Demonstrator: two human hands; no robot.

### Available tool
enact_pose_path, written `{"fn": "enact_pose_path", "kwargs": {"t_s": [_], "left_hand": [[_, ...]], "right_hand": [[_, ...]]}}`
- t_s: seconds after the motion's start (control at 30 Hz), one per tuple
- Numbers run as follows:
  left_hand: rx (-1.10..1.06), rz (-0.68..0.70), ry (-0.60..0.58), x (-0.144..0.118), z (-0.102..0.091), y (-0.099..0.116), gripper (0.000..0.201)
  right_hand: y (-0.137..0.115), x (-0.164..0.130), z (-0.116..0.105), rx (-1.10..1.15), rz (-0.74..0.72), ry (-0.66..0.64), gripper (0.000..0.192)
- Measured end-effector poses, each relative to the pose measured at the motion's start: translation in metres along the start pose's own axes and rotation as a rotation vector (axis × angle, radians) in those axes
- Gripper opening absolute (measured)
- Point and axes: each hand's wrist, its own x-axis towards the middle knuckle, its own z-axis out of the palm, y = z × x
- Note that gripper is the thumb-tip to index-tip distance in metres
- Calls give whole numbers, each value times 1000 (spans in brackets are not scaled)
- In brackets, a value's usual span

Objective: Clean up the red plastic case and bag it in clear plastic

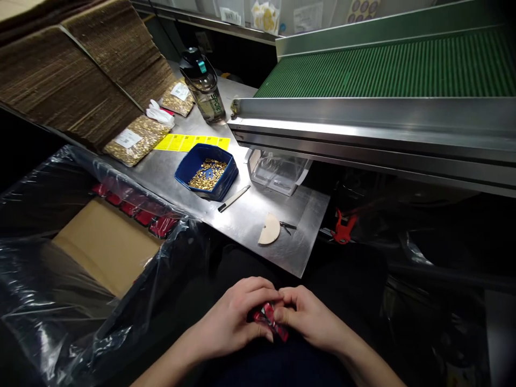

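Dim workshop light falls on a steel table point(258, 236) beside a green ribbed conveyor point(387, 64). Below the table's near edge, over the person's lap, sits a small red piece point(271, 320), shared between both hands. The left hand point(231, 317) curls round it from one side, and the right hand point(310, 317) meets it from the other, with the fingers point(288, 309) of both pressed together and pinching the piece at its ends. Most of it is hidden, so its exact shape cannot be told. It looks light and small, probably stiff with glossy faces that could slip, so a pinch at the edges with thumb and forefinger seems the surest hold.

On the table stand a blue tray point(206, 173) of small gold bits, a pen point(234, 198), a pale half-round card point(269, 229), yellow labels point(192, 142), two bags of gold bits point(135, 138) and a water bottle point(203, 86). At the left, a cardboard box point(105, 244) lined with clear plastic holds a row of red pieces point(133, 207).
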Motion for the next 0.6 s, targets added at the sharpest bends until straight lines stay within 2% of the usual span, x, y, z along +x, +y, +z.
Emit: {"fn": "enact_pose_path", "kwargs": {"t_s": [0.07,0.17,0.33,0.47,0.6], "left_hand": [[90,-23,79,-7,8,1,41],[132,-43,211,-19,25,-1,25],[25,-100,431,-30,48,-11,32],[2,-115,519,-33,50,-18,37],[-67,-93,614,-40,40,-16,36]], "right_hand": [[8,4,2,63,67,25,44],[20,9,2,39,98,59,49],[18,18,1,-56,50,9,48],[11,25,1,-100,49,-70,42],[5,33,5,-249,17,-47,39]]}}
